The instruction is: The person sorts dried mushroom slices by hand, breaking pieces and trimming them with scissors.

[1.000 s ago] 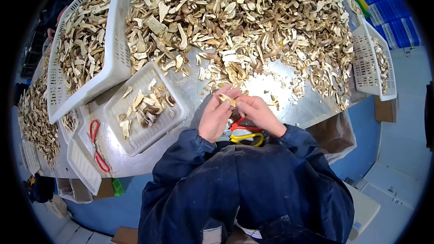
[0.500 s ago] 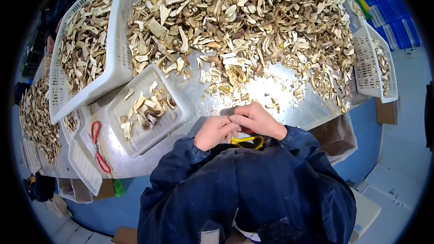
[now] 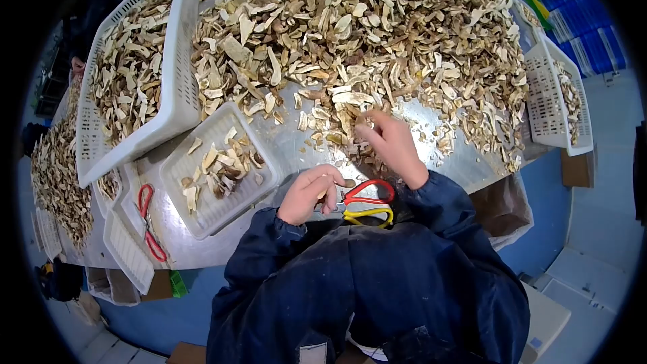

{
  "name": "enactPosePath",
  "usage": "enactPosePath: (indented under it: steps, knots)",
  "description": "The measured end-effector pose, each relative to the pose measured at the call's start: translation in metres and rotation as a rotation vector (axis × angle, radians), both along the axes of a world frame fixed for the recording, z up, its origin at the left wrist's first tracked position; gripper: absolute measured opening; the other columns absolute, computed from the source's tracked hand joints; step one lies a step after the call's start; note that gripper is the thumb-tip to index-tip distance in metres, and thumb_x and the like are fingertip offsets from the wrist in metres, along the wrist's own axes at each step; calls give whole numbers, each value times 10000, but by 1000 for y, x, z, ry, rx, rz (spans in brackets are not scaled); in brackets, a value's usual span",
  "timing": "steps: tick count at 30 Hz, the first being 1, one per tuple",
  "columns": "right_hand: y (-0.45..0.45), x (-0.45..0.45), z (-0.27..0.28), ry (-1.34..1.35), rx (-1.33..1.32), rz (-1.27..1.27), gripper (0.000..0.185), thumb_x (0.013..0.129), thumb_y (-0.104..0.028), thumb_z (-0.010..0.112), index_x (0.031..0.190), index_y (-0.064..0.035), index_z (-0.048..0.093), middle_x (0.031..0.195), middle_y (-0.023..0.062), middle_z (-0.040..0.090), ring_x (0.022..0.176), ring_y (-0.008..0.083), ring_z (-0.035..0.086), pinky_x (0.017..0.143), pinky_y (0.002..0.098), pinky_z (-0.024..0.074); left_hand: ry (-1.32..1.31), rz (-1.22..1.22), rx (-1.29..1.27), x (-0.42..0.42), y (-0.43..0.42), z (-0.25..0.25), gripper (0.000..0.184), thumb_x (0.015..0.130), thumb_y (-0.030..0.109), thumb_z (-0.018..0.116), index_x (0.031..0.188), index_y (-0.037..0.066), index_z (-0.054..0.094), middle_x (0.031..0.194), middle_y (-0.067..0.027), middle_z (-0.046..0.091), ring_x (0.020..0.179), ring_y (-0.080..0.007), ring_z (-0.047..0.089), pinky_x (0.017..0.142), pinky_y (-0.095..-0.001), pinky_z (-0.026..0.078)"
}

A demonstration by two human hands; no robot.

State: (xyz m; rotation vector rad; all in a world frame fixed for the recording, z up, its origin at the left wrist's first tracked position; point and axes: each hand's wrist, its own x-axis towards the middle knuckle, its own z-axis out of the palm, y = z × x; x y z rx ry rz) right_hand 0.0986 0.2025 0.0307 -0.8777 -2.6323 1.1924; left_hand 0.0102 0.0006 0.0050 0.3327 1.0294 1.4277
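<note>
Metal table (image 3: 288,141), mushroom slices (image 3: 357,34), white tray (image 3: 179,174)

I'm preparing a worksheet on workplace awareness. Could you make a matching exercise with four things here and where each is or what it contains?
1. Left hand
2. Right hand
3. Shallow white tray
4. All-red-handled scissors

A. At the large slice pile's near edge
B. Left of the tray in the picture
C. Beside the red-and-yellow-handled scissors
D. Contains a small heap of slices

Pairs: 1-C, 2-A, 3-D, 4-B
</note>
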Motion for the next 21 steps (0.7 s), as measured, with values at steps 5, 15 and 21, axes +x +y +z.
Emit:
enactPosePath:
  steps: [5,15,21]
  knots:
    - [18,-9,-47,147,268,-46,262,823,-261,585,869,-12,651,713,183,615,692,346,605,625,402,455,-299,115,106,1,3,-22,118,916,96,435,980,35,513,757,-60,556,593,-111,476,523,-220,367]
    - [-12,11,-8,30,-675,66,215,860,-189,602,776,9,615,623,-39,512,597,38,434,531,224,362,-455,343,134,7,15,-15,443,962,149,470,1375,48,345,1224,-35,482,1154,-143,450,932,-288,387]
    - [-21,13,-22,-32,-848,146,227,878,-215,592,764,-21,610,590,-43,503,549,28,435,499,202,345,-138,332,35,8,8,-38,284,947,131,497,1209,22,522,933,15,547,760,-54,445,635,-211,353]
